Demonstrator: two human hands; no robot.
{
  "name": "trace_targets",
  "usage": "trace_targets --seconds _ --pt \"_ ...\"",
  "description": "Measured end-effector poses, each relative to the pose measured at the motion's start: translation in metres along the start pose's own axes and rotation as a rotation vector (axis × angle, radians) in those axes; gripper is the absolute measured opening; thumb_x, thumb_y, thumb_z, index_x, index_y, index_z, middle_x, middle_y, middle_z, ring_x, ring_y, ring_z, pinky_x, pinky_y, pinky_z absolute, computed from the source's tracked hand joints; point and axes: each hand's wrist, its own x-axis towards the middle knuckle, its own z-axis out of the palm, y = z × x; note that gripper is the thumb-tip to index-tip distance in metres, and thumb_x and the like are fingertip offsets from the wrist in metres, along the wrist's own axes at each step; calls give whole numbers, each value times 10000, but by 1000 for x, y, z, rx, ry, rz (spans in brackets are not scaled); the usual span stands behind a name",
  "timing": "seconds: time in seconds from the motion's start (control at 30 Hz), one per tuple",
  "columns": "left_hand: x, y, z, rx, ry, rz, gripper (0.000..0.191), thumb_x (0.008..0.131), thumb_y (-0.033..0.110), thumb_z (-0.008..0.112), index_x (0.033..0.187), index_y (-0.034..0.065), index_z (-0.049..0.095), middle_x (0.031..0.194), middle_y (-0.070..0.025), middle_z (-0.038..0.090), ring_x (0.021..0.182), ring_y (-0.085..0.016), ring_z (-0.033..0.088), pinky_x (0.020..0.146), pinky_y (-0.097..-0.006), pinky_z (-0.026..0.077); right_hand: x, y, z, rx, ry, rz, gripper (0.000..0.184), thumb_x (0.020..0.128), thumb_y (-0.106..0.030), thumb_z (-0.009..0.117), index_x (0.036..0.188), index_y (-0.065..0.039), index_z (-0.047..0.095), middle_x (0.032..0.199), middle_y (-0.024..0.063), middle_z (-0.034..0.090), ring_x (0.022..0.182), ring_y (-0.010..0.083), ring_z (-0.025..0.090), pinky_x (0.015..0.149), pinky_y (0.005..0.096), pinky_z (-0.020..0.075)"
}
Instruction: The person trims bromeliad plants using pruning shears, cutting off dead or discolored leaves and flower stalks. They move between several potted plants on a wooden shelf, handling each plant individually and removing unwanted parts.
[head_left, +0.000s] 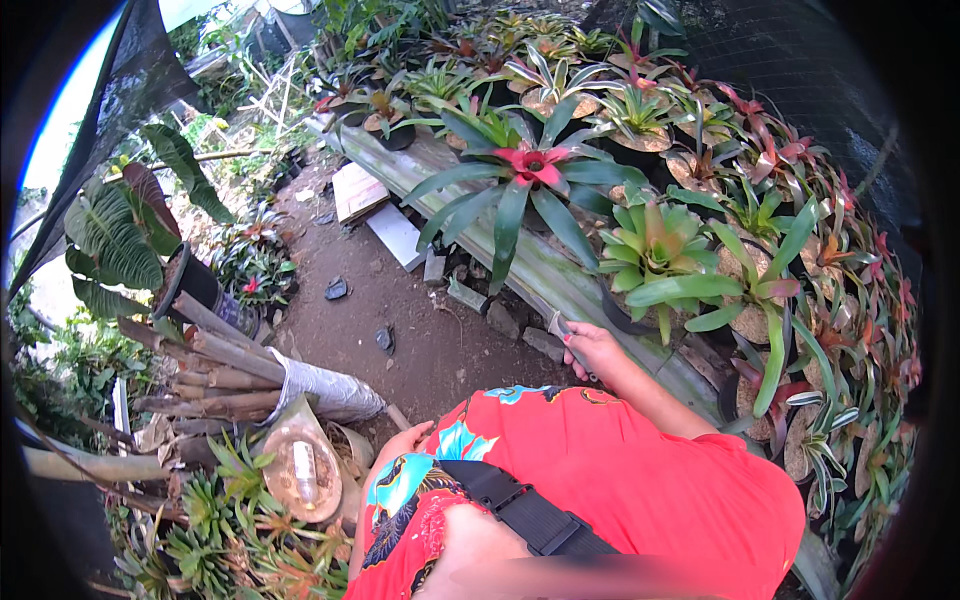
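Observation:
My right hand (592, 349) is closed around a slim grey-handled hand tool (556, 324), beside the edge of a weathered plank bench (592, 277). The tool's far part is hard to make out. My left hand (405, 444) is low by the red patterned garment (525, 435), partly hidden, close to the end of a pale stick (397, 416). What its fingers do is unclear. Above the right hand, a large potted bromeliad (534, 169) with a pink-red centre spreads long green leaves over the bench edge. A green-yellow bromeliad (656, 244) stands to its right.
Many potted bromeliads (637, 124) crowd the bench. At left, a pale sack (330, 386) holds cut wooden poles (225, 367), near a tan container (277, 495) with a small bottle (305, 469). A black pot (184, 281) holds a large-leaved plant. Stones (502, 319) and boards (360, 193) lie along the dirt path (405, 337).

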Motion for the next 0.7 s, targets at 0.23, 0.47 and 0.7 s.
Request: trace_targets --seconds 0.23,0.47,0.7 --pt "66 105 -106 484 47 301 380 893 215 577 1229 38 571 1022 -186 663 894 -227 643 797 -328 494 15 -64 37 -70 -1 -151 470 867 -95 494 1337 -72 489 766 15 586 516 72 492 477 219 405" --pt "160 269 -98 543 -120 908 291 882 152 557 1130 16 622 1063 -173 639 992 -300 612 879 -364 469 -35 -145 4 54 205 -255 476 867 -73 491 1337 -15 450 823 49 604 555 83 536 497 206 420" --pt "259 440 -56 792 -64 1388 288 815 56 518 1067 30 656 1077 -154 630 1016 -314 585 911 -380 454 -38 -210 -37 -10 263 -500 502 871 -98 495 1352 17 413 848 66 610 564 81 532 501 191 413"
